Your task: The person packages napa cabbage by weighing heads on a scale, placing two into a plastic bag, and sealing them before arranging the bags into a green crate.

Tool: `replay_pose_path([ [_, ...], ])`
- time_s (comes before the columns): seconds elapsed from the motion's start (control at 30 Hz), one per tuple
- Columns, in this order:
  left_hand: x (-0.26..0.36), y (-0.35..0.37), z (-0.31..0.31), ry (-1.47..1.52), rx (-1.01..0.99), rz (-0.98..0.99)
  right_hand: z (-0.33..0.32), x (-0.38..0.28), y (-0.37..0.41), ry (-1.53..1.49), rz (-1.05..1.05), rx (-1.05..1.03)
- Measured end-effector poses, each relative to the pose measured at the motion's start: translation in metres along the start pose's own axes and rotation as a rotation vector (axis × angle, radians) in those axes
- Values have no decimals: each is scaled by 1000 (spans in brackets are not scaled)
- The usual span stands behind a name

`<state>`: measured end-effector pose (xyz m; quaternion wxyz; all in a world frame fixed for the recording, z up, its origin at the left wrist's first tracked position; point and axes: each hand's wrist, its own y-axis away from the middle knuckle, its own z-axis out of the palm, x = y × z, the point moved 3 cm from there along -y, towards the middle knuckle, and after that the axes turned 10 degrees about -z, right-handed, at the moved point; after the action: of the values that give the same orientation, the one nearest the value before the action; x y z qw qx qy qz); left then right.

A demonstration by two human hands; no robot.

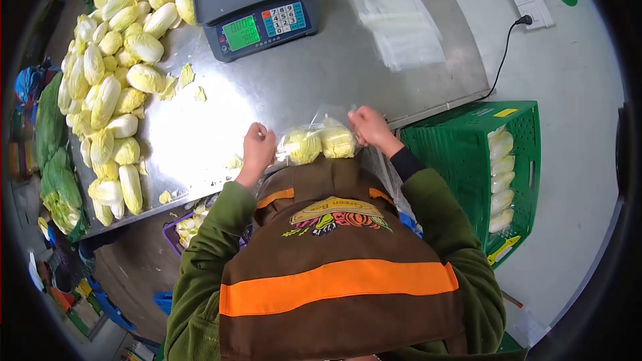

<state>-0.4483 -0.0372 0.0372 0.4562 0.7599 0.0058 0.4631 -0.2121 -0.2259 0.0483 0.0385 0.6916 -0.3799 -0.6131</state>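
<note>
Two small pale-yellow napa cabbages (338, 142) sit side by side in a clear plastic bag (314, 126), close against my apron at the table's front edge. My left hand (259, 144) is closed at the left side of the bag, with its fingers curled on the film. On the other side, my right hand (368, 126) pinches the bag's right edge. The cabbages' lower part is hidden by the apron.
Loose napa cabbages (107, 93) are heaped along the table's (294, 87) left side. A digital scale (257, 27) and flat plastic bags (401, 33) lie at the back. A green crate (448, 140) with bagged cabbages (503, 180) stands right; a purple crate (172, 237) is below left.
</note>
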Motion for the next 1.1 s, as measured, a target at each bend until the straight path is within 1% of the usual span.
replay_pose_path([
  [0.03, -12, -2, 0, -46, -97, -101, 6, 11, -5, 35, 60, -102],
  [0.07, -22, -4, -2, -94, -196, -197, 8, 20, -11, 21, 72, -89],
  [0.13, -25, 3, -6, -72, -339, -320, 8, 33, -15, -34, 167, -254],
  [0.17, -23, -4, -11, -291, -285, -158, 15, 46, -24, -25, 21, -214],
  [0.2, -18, -16, -9, -506, -254, 43, 15, 45, -30, 156, -102, -154],
  [0.23, 14, -8, -5, -777, -198, 169, 18, 44, -31, 142, -341, -54],
  [0.27, 19, -16, -6, -710, -334, 379, 24, 52, -33, 73, -594, 66],
  [0.3, 26, -14, -4, -964, -361, 563, 15, 27, -25, 338, -845, 28],
  [0.33, 31, -15, -5, -1198, -347, 762, 13, 21, -24, 350, -982, -101],
  [0.37, 29, -24, -4, -1132, -451, 806, 12, 29, -19, 560, -1029, -205],
  [0.4, 23, -32, -9, -1068, -539, 828, 16, 28, -9, 559, -929, -252],
  [0.43, 3, -45, -14, -816, -613, 674, 24, 45, -14, 434, -969, -231],
  [0.47, -11, -56, -14, -565, -669, 504, 22, 41, -12, 304, -967, -179],
  [0.53, 7, -58, 1, -375, -796, 137, 16, 33, -10, 57, -904, -103],
  [0.57, 24, -52, 10, -666, -611, 355, 6, 29, -9, 53, -924, -72],
  [0.6, 30, -52, 19, -459, -696, 243, -4, 31, -6, -95, -696, -106],
  [0.63, 52, -46, 32, -420, -647, 243, -16, 30, 1, -238, -467, -146],
  [0.67, 85, -32, 54, -375, -601, 245, -39, 11, 25, -321, -504, -34],
  [0.73, 151, 5, 108, -506, -541, 445, -88, -17, 79, -475, -560, 152],
  [0.77, 180, 29, 139, -546, -601, 498, -113, -32, 115, -568, -592, 277],
  [0.8, 209, 57, 174, -582, -662, 551, -139, -43, 152, -510, -641, 480],
  [0.83, 237, 105, 219, -505, -780, 690, -164, -48, 182, -442, -710, 614],
  [0.87, 256, 126, 254, -677, -810, 671, -185, -44, 204, -455, -820, 829],
  [0.9, 265, 150, 296, -549, -929, 764, -207, -28, 224, -521, -711, 967],
  [0.93, 268, 169, 333, -504, -978, 757, -228, -28, 261, -450, -547, 1049],
  [0.97, 266, 181, 370, -551, -992, 777, -247, -13, 281, -467, -577, 1126],
  [1.0, 261, 188, 405, -594, -1005, 797, -262, 2, 303, -499, -508, 1158],
  [1.03, 253, 193, 438, -689, -961, 846, -279, 23, 319, -517, -488, 1119],
  [1.07, 239, 193, 469, -779, -913, 888, -292, 53, 329, -567, -383, 1157],
  [1.1, 223, 192, 497, -827, -868, 997, -302, 84, 334, -623, -253, 1142],
])
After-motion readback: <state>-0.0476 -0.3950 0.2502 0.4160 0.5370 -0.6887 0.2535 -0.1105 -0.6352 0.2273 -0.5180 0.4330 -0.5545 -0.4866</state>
